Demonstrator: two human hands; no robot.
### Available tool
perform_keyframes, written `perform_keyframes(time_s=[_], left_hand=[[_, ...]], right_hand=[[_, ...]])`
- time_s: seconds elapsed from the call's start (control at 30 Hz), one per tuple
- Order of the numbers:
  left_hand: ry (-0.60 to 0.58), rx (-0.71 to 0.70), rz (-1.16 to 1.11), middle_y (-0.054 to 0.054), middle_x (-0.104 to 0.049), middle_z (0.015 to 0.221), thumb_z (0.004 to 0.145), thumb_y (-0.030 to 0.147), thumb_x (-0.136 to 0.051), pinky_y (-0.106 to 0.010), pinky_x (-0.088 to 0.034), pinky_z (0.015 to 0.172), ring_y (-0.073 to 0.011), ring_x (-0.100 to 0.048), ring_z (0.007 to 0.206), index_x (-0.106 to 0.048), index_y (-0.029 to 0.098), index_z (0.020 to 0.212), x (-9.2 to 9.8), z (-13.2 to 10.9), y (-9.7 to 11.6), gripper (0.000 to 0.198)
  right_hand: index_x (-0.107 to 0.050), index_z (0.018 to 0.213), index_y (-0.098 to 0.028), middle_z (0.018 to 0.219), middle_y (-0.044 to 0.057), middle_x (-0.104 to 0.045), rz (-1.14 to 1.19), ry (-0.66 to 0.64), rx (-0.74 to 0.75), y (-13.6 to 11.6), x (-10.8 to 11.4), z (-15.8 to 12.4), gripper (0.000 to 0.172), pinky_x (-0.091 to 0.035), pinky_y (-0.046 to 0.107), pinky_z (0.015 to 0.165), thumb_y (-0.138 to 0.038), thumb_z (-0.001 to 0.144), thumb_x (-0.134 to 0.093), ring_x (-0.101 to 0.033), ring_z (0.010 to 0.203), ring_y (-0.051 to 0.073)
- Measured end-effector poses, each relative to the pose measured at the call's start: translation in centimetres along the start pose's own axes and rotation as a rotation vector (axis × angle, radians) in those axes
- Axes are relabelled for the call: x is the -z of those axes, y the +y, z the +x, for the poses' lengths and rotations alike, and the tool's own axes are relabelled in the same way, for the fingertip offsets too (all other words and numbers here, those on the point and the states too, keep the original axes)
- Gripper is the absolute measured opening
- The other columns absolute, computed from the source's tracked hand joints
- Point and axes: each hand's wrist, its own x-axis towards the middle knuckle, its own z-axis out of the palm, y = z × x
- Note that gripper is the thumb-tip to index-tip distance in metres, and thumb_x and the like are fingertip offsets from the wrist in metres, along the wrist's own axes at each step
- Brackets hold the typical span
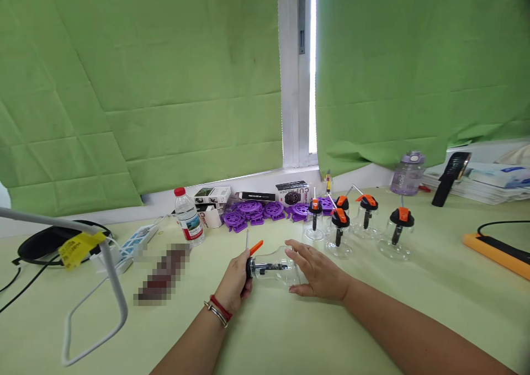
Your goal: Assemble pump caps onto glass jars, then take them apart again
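Note:
A clear glass dispenser bottle point(276, 268) lies on its side just above the pale green table point(290, 331), held between both hands. My left hand point(236, 280) is closed on its black cap with the orange lever point(255, 247). My right hand point(318, 271) curls over the glass body from the right. Several more such bottles with black-and-orange tops point(339, 232) stand upright just behind my right hand.
Purple plastic parts point(259, 212), small boxes point(212, 195) and a water bottle point(188, 217) line the back edge. A purple jug point(408, 173) and stacked papers point(484, 184) sit at the right. An orange-edged pad point(497, 253), a power strip point(136, 241) and cables lie nearby.

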Motion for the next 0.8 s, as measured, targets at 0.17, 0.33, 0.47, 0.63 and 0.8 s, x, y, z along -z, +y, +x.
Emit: perform_keyframes(time_s=[0.17,0.33,0.47,0.63,0.8], left_hand=[[0.011,-0.04,-0.015,0.01,-0.029,0.036,0.081,0.06,-0.034,-0.019,-0.017,0.029,-0.0064,-0.024,0.028,-0.043,0.021,0.061,-0.7,-0.6,0.5,0.044],[0.047,-0.136,-0.013,0.01,-0.03,0.038,0.079,0.061,-0.036,-0.018,-0.02,0.029,-0.0065,-0.027,0.031,-0.038,0.022,0.061,-1.2,-0.7,0.5,0.043],[0.059,-0.204,0.023,0.011,-0.031,0.042,0.078,0.064,-0.037,-0.018,-0.023,0.029,-0.0063,-0.031,0.031,-0.039,0.022,0.065,-1.4,-0.5,0.1,0.044],[0.073,-0.258,0.052,0.01,-0.032,0.044,0.079,0.063,-0.037,-0.018,-0.025,0.029,-0.0067,-0.033,0.031,-0.038,0.022,0.066,-1.5,-0.4,-0.2,0.043],[0.074,-0.292,0.097,0.01,-0.031,0.044,0.08,0.061,-0.038,-0.019,-0.026,0.031,-0.0067,-0.033,0.03,-0.036,0.022,0.065,-1.4,-0.6,0.0,0.041]], right_hand=[[-0.001,0.143,-0.013,0.133,0.024,-0.037,0.059,-0.027,-0.07,0.1,-0.1,-0.5,0.086,-0.041,0.043,0.093,-0.06,0.083,-0.041,-0.042,0.121,0.031],[-0.006,0.141,-0.012,0.124,0.021,-0.045,0.272,-0.06,-0.229,-0.6,0.7,-0.3,0.081,-0.044,0.041,0.087,-0.064,0.084,-0.032,-0.05,0.108,0.028],[-0.012,0.138,-0.012,0.098,0.011,-0.056,0.445,-0.082,-0.33,-1.1,1.2,0.0,0.074,-0.044,0.035,0.074,-0.063,0.086,-0.026,-0.054,0.077,0.02],[-0.023,0.133,-0.014,0.07,0.001,-0.051,0.541,-0.111,-0.451,-1.3,1.4,0.2,0.062,-0.039,0.031,0.065,-0.059,0.089,-0.021,-0.048,0.065,0.018],[-0.032,0.129,-0.015,0.055,-0.005,-0.04,0.624,-0.128,-0.565,-1.3,1.3,0.2,0.061,-0.035,0.029,0.059,-0.059,0.09,-0.017,-0.043,0.056,0.016]])
